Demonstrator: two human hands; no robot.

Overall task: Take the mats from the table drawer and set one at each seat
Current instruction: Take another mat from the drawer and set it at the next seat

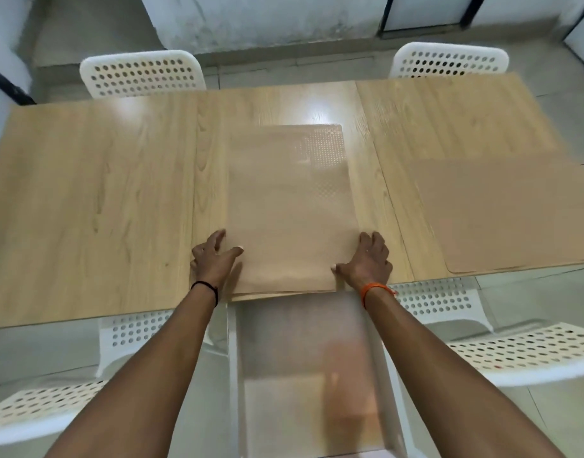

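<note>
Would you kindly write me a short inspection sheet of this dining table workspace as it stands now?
Surface: wooden table, glossy, with light glare at the far middle.
Job's things: stack of mats lying at the near middle edge; single mat laid flat at the near right seat; drawer pulled open below the table edge, contents blurred.
Clutter: nothing seen.
Grippers: left hand holds the stack's left edge; right hand holds its right edge.
Cables: nothing seen.
Surroundings: white perforated chairs at the far and near sides; tiled floor, pale wall beyond.
</note>
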